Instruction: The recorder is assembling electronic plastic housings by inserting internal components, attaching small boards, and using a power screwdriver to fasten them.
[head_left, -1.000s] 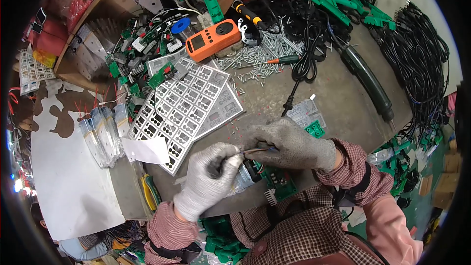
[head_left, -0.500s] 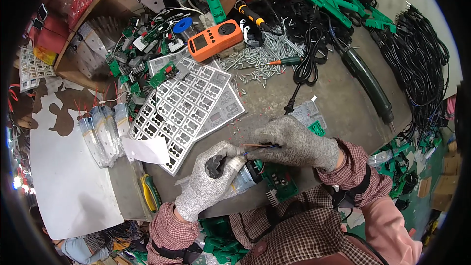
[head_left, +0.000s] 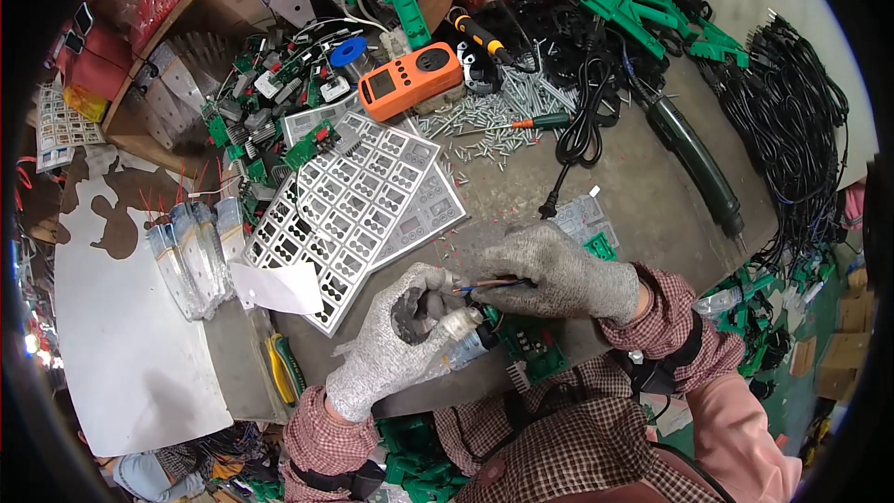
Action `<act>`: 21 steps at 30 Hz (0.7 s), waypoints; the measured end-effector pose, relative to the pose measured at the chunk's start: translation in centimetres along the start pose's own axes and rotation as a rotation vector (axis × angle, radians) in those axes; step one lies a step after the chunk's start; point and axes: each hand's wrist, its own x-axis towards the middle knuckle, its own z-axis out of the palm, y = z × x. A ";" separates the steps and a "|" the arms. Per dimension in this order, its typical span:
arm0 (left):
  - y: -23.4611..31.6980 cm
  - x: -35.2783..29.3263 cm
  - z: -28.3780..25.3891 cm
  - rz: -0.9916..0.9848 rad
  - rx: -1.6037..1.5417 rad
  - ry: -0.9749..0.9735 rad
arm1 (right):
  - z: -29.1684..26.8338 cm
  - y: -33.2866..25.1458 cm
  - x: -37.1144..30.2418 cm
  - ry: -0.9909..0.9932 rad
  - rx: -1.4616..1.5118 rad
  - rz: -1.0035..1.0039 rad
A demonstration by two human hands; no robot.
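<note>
Near edge of the counter [head_left: 684, 242] runs just in front of the wearer's checked apron [head_left: 545, 438]; right edge curves past a dark green power screwdriver [head_left: 694, 163] and a heap of black cords [head_left: 792, 112]. Widest open room: grey surface between the loose screws [head_left: 489, 135] and the right hand [head_left: 563, 275]. Left side tighter, with printed label sheets [head_left: 358, 200] reaching close to the left hand [head_left: 391, 345].

Materials: both gloves knitted, speckled grey, palms stained dark. Screws shiny, slim, metal. Label sheets flat, gridded in black and white. Orange meter [head_left: 408, 82] boxy, hard plastic, round socket at one end.

Thin wires [head_left: 484, 284] sit between the two hands, above the near part of the counter, pinched in the right fingers; blue and brownish strands, slender, their ends pointing left. Left thumb and forefinger curved apart, gap between them, close to the wire ends; contact there, cannot tell. Just below the right hand, a green plastic case [head_left: 540, 359], shallow and box-like, small parts inside, silvery fins at its left corner
</note>
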 end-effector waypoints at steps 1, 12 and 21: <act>-0.3 0.0 0.1 -0.001 -0.001 0.002 | 0.1 -0.1 0.1 -0.003 -0.003 -0.002; -0.9 0.3 -0.8 0.660 0.935 0.177 | 0.1 0.3 0.3 -0.019 0.080 -0.017; -0.3 0.5 -0.7 0.023 0.298 -0.020 | -0.1 0.5 0.1 0.013 0.068 -0.058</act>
